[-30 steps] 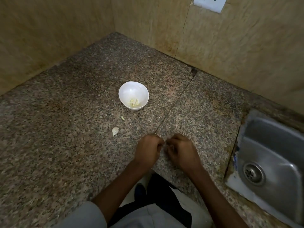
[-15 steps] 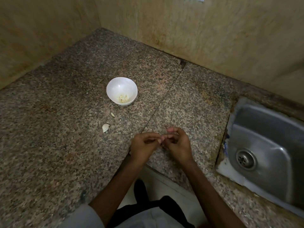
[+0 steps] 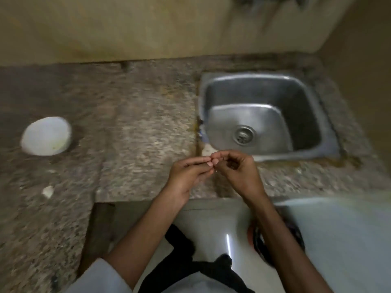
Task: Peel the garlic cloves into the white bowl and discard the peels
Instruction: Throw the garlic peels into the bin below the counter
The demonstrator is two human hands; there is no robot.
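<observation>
Centre frame, by sink (image 3: 264, 115) corner: right hand (image 3: 239, 174) curled, pinching pale scrap (image 3: 215, 171); left hand (image 3: 188, 176) fingers nearly straight, tips meeting it, grip unclear | white bowl (image 3: 45, 132) far left, loose clove (image 3: 48, 190) below | Step: likely discarding that scrap — next, fetching the clove.

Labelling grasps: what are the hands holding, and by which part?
Cannot tell. Left hand and right hand meet fingertip to fingertip, as if pinching something tiny; blur hides it.
</observation>
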